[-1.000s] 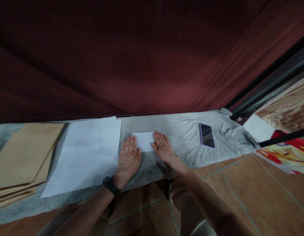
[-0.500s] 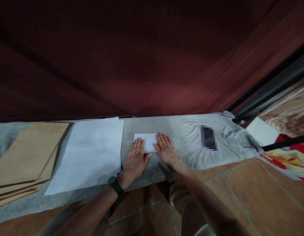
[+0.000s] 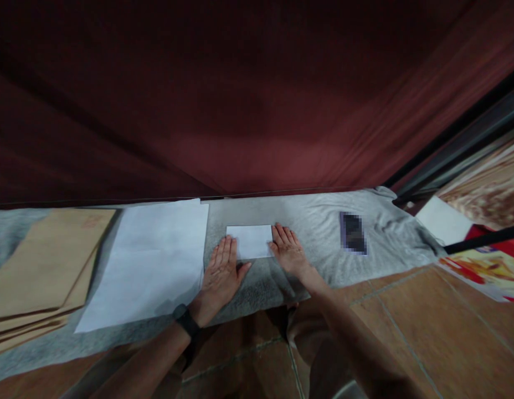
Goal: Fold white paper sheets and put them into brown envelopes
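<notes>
Dark red draped curtain (image 3: 240,111) fills the upper field, from 9 o'clock through 12 to 3 o'clock. Below it, a grey textured cloth (image 3: 315,221) runs across the middle as a band laid over a floor of brown square tiles (image 3: 427,332), which occupies the 4 to 6 o'clock sector. On the cloth at 9 o'clock lies a stack of tan paper envelopes (image 3: 41,260), fanned at its near edges. Just beside the stack, toward the centre, lies a large white sheet of paper (image 3: 153,255), flat. At 3 o'clock, off the cloth, a colourful printed sheet in red and yellow (image 3: 485,266) lies under a dark bar. At the centre, a small white folded rectangle of paper (image 3: 252,239) lies flat on the cloth. The left hand (image 3: 221,271), a black band on its wrist, rests palm down at the rectangle's 8 o'clock corner, fingers together and extended. The right hand (image 3: 290,252) lies flat at the rectangle's 3 o'clock edge, fingers straight and slightly spread, touching the paper. A small dark phone (image 3: 352,233), blurred, lies on the cloth at 3 o'clock of the right hand, well apart.
</notes>
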Demonstrator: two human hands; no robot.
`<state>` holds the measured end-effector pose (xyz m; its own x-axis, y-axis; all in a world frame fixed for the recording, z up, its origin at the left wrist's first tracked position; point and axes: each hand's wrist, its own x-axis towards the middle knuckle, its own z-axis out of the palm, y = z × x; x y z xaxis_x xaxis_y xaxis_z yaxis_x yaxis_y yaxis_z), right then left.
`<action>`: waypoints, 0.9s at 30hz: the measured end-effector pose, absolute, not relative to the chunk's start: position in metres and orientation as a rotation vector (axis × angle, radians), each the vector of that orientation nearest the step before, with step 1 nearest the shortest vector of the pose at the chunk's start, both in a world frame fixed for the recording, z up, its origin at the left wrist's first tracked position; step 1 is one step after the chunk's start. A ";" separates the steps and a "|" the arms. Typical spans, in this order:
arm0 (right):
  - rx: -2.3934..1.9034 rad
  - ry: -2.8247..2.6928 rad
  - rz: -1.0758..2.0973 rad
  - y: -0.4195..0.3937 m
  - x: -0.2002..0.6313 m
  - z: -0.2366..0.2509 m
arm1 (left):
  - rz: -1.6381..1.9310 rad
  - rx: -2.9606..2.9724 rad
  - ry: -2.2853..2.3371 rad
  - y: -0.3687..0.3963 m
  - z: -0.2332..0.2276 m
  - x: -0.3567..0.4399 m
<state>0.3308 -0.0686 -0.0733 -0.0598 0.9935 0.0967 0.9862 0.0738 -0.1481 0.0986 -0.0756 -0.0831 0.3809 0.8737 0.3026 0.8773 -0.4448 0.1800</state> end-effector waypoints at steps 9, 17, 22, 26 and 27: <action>-1.792 -2.191 0.146 -0.059 0.304 -0.058 | -0.531 -2.609 -1.616 -0.074 -0.082 0.100; -1.643 -2.305 0.175 -0.065 0.271 -0.072 | -0.531 -2.607 -1.584 -0.073 -0.086 0.099; -1.681 -2.259 0.105 -0.065 0.274 -0.072 | -0.577 -2.620 -1.589 -0.073 -0.085 0.099; -1.697 -2.234 0.069 -0.064 0.274 -0.073 | -0.587 -2.633 -1.558 -0.072 -0.081 0.099; -1.705 -2.222 0.059 -0.064 0.274 -0.074 | -0.586 -2.633 -1.548 -0.072 -0.079 0.098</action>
